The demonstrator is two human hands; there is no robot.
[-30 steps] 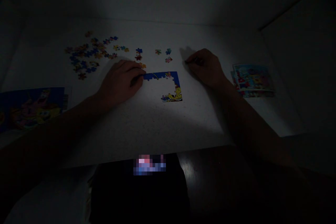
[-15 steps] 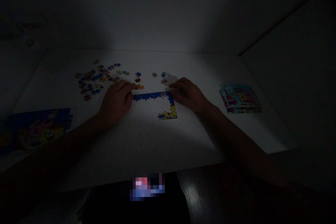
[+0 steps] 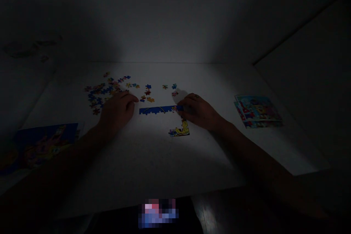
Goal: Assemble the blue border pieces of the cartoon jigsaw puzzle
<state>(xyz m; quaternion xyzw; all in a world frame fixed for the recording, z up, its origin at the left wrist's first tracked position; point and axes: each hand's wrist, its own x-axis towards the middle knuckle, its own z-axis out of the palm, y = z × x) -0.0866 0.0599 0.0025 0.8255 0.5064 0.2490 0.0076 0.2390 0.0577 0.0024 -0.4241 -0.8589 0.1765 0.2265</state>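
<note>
A partly joined jigsaw puzzle (image 3: 156, 110) lies on the white table, with a blue strip along its top and a yellow section at its lower right. My right hand (image 3: 201, 112) covers its upper right corner, fingers and thumb closed around the end of the strip. My left hand (image 3: 117, 109) rests left of the strip with its fingers loosely bent and the index finger reaching out; nothing shows in it. Just beyond that fingertip lie an orange puzzle piece (image 3: 150, 99) and a small blue piece (image 3: 143, 99). A pink piece (image 3: 174, 93) sits above my right hand.
Many loose puzzle pieces (image 3: 102, 90) are scattered at the back left. A picture card (image 3: 52, 142) lies at the left, partly behind my left forearm. Several picture cards (image 3: 259, 111) are stacked at the right. Walls stand behind the table, and the light is dim.
My left hand has drawn back left from the orange piece, revealing the small blue piece. My right hand has come down over the puzzle's corner. The whole view has shifted slightly.
</note>
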